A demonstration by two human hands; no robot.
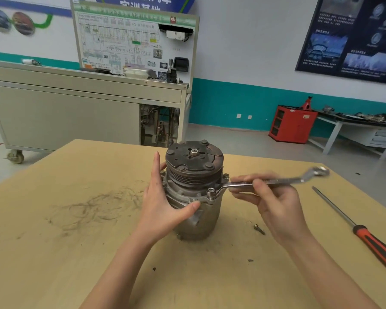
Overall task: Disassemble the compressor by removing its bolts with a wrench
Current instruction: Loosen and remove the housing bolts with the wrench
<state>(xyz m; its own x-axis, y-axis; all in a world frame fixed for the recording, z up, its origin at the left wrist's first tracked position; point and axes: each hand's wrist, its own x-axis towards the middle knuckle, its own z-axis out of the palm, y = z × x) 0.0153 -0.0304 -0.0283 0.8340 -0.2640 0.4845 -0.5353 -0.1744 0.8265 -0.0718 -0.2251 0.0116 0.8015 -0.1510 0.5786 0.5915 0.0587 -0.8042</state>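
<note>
Right grip pinches one wrench; left grip flat against one compressor; one screwdriver.

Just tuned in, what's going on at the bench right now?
A person is unbolting a grey metal compressor with a dark grooved pulley, standing upright on the tan wooden table. The left hand braces its side with straight fingers, while the right hand grips a silver offset ring wrench whose near ring sits on a flange bolt. One loose bolt lies on the table by the right wrist; an orange-and-black-handled screwdriver lies untouched at the right.
</note>
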